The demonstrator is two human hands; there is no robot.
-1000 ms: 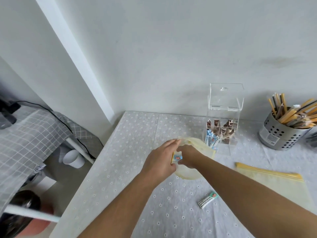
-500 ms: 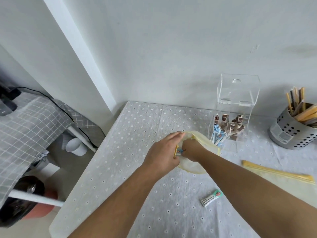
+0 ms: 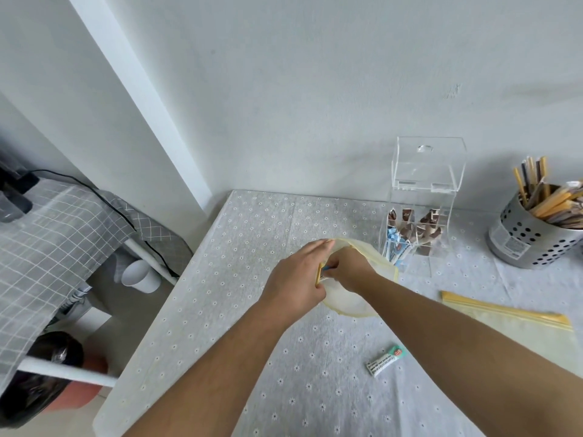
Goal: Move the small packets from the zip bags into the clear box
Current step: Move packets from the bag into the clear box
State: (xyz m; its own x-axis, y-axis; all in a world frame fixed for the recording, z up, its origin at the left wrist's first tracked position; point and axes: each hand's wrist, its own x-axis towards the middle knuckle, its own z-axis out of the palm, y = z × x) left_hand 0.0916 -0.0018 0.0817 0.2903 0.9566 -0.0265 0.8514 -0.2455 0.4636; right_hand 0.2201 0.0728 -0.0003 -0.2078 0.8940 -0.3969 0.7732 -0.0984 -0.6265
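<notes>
A pale yellow zip bag (image 3: 348, 305) lies crumpled at the middle of the table. My left hand (image 3: 298, 279) holds its open edge. My right hand (image 3: 348, 268) is inside the bag's mouth, its fingers pinching small packets (image 3: 325, 272) with blue and yellow edges. Just behind stands the clear box (image 3: 422, 197), its lid raised, with brown and blue packets in its lower part. A second zip bag (image 3: 517, 323) lies flat at the right. One green-tipped packet (image 3: 385, 360) lies loose on the cloth in front.
A perforated metal cup (image 3: 530, 238) of wooden sticks stands at the far right by the wall. The table's left edge drops to a floor with a white cup (image 3: 138, 276) and a rack under grey checked cloth (image 3: 47, 231).
The view has drifted left and down. My hands have closed together at the bag's mouth, and the packet with the red spot now shows only its edges between them.
</notes>
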